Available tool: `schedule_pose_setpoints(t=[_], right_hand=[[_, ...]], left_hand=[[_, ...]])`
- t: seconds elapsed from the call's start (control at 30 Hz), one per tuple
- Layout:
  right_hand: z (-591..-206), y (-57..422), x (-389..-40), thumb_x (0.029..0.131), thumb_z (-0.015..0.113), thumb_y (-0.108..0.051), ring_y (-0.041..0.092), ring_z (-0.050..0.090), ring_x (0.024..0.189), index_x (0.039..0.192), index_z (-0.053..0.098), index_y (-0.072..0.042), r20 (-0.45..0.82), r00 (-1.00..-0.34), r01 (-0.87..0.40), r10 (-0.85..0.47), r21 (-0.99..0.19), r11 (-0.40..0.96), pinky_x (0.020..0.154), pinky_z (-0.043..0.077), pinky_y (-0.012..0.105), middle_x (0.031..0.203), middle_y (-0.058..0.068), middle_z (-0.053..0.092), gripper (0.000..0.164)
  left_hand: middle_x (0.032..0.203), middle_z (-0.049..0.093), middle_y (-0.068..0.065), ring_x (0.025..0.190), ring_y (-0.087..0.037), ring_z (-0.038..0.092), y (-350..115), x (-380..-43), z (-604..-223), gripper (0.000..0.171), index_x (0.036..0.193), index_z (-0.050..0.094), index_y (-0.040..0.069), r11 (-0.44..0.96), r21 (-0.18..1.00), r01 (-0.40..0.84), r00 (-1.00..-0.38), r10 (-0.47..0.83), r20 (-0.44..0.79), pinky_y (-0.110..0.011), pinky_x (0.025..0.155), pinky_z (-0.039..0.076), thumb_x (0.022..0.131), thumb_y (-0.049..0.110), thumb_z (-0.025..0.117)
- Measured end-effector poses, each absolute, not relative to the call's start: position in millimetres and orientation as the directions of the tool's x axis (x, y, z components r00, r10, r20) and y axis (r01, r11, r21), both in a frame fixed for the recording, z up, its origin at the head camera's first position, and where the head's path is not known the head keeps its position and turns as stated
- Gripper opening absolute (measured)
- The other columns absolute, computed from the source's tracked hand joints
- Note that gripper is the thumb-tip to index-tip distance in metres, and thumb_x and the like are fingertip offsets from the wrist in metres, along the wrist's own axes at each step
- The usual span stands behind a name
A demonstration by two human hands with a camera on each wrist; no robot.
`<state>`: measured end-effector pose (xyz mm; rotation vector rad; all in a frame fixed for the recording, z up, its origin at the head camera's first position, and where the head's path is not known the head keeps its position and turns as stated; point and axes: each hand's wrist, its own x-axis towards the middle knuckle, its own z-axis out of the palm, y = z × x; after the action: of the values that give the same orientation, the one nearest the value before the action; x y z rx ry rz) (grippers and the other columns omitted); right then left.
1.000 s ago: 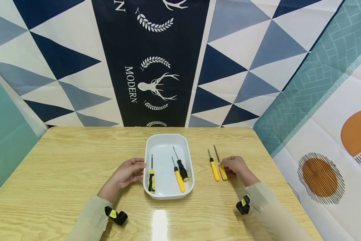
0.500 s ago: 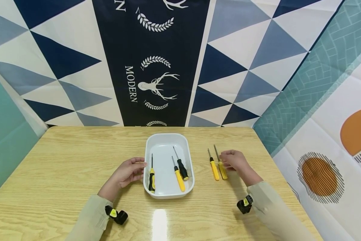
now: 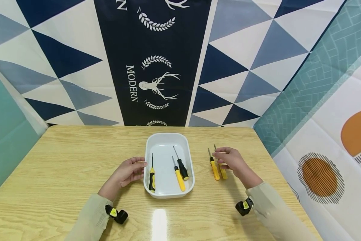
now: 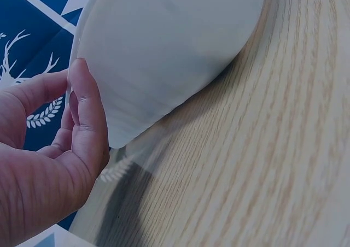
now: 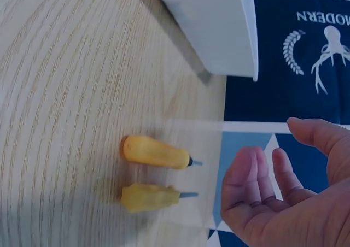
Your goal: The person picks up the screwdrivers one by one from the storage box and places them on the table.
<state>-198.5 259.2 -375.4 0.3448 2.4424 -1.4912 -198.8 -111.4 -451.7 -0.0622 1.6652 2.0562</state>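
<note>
My left hand (image 3: pixel 126 174) pinches the left rim of a white plastic tray (image 3: pixel 164 150); the left wrist view shows its fingertips at the tray's edge. Inside the tray lie a black-and-yellow screwdriver (image 3: pixel 151 182) on the left, and a yellow screwdriver (image 3: pixel 179 180) and a black screwdriver (image 3: pixel 183 170) on the right. Two more lie on the table right of the tray: a yellow screwdriver with a black collar (image 3: pixel 214 170) and a plain yellow-handled screwdriver (image 5: pixel 150 197). Over these two hovers my right hand (image 3: pixel 232 161), fingers spread and holding nothing. It partly hides the plain one in the head view.
A wooden table (image 3: pixel 78 160) carries everything. Behind it hangs a patterned cloth backdrop (image 3: pixel 156 83), and another printed cloth (image 3: pixel 313 147) slopes along the right side. Black cameras are strapped at both wrists.
My right hand has lifted off the plain yellow-handled screwdriver and shifted left and away from me, above the pair. The left hand and tray have stayed put.
</note>
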Motion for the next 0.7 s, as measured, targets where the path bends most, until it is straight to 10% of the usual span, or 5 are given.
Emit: schedule_pose_setpoints(t=[0.7], right_hand=[[-369, 213, -191, 0.088, 0.064, -0.026, 0.027, 0.058, 0.102, 0.125, 0.052, -0.005, -0.248, -0.968, 0.210, -0.032, -0.876, 0.434, 0.081, 0.056, 0.035, 0.108, 0.009, 0.059, 0.045]], left_hand=[[0.089, 0.063, 0.002, 0.076, -0.008, 0.061, -111, -200, -453, 0.052, 0.132, 0.037, -0.004, -0.139, 0.909, -0.394, -0.881, 0.340, -0.330, -0.022, 0.070, 0.056, 0.090, 0.015, 0.061]])
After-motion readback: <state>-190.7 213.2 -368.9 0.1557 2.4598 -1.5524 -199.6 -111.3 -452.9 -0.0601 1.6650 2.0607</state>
